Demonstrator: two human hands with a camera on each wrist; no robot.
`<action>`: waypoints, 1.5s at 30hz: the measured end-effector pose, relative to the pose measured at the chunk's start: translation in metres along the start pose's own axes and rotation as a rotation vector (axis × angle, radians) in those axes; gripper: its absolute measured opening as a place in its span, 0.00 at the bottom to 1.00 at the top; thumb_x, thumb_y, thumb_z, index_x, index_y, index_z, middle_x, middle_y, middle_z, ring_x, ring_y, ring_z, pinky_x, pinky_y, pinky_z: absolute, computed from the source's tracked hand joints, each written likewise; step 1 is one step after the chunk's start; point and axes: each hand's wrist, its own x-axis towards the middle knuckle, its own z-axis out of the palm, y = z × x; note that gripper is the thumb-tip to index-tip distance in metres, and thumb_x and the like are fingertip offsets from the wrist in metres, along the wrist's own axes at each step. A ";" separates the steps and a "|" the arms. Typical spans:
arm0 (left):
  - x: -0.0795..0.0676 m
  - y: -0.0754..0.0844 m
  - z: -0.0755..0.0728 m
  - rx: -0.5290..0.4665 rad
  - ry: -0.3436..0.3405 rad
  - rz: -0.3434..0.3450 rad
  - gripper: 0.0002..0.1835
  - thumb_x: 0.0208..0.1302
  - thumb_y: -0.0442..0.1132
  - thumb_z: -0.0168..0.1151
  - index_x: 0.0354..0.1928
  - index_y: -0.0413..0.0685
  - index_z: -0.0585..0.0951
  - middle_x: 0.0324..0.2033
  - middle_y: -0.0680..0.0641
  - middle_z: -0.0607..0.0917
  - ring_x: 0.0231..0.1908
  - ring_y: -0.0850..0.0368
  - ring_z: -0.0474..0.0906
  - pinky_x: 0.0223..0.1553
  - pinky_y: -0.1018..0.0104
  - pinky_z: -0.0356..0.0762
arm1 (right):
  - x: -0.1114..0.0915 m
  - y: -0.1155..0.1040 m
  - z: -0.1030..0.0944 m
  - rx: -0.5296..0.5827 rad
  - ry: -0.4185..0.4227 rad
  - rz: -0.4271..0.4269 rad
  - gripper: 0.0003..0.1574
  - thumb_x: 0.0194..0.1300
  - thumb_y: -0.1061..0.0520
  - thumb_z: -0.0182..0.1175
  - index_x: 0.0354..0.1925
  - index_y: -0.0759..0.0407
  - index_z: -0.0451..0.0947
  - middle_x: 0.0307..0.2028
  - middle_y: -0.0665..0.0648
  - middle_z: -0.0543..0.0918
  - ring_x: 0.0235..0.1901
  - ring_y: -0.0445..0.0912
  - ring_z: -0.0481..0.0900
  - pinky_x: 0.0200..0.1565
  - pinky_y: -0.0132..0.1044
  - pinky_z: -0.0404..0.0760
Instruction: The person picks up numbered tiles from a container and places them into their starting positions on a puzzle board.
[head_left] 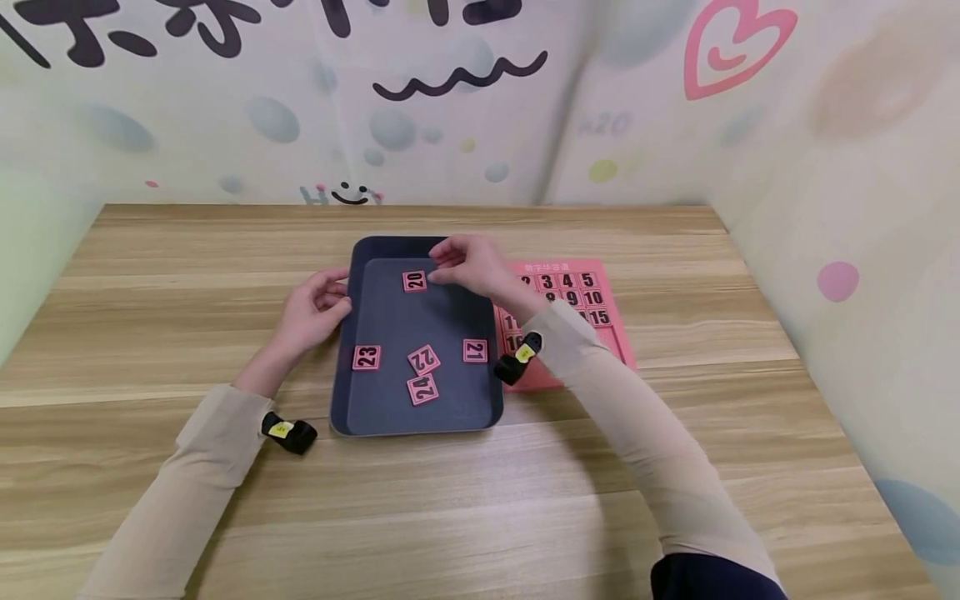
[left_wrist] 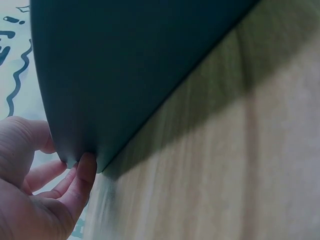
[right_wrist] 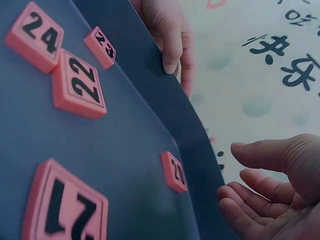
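Note:
A dark blue-grey tray (head_left: 420,321) lies on the table with loose pink number tiles in it. My left hand (head_left: 311,310) holds the tray's left edge, thumb and fingers at the rim. Over the tray's upper right part is my right hand (head_left: 472,265), its thumb and fingers apart with nothing between them. Tile 20 (head_left: 414,281) lies just left of those fingertips. Lower in the tray are tile 23 (head_left: 366,357), tile 22 (head_left: 423,360), tile 24 (head_left: 422,389) and tile 21 (head_left: 475,351); 22 and 24 nearly meet.
A pink number board (head_left: 618,333) with rows of numbered tiles lies right of the tray, partly hidden by my right forearm. The wooden table (head_left: 390,517) meets a printed wall covering (head_left: 450,142) at the back. Each wrist wears a small black camera.

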 end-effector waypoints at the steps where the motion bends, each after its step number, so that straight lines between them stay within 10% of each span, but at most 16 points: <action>1: 0.000 0.000 0.000 0.001 0.000 -0.003 0.23 0.60 0.23 0.51 0.59 0.26 0.68 0.44 0.27 0.76 0.31 0.73 0.71 0.35 0.84 0.69 | 0.003 0.000 0.002 0.006 -0.007 0.007 0.23 0.54 0.62 0.68 0.49 0.66 0.77 0.45 0.62 0.80 0.41 0.48 0.77 0.44 0.34 0.77; 30: 0.000 0.001 -0.001 -0.001 -0.005 -0.026 0.24 0.60 0.25 0.51 0.60 0.27 0.68 0.45 0.28 0.76 0.33 0.69 0.71 0.36 0.83 0.69 | 0.037 0.006 0.033 -0.357 -0.088 0.013 0.19 0.52 0.62 0.69 0.45 0.62 0.81 0.40 0.57 0.80 0.37 0.46 0.74 0.41 0.33 0.75; 45: 0.001 -0.001 0.001 0.010 -0.004 -0.017 0.24 0.60 0.25 0.51 0.61 0.27 0.67 0.45 0.28 0.76 0.32 0.73 0.71 0.36 0.84 0.69 | -0.015 -0.009 -0.015 -0.250 -0.021 -0.033 0.16 0.53 0.60 0.68 0.40 0.63 0.77 0.35 0.58 0.79 0.34 0.47 0.75 0.36 0.33 0.76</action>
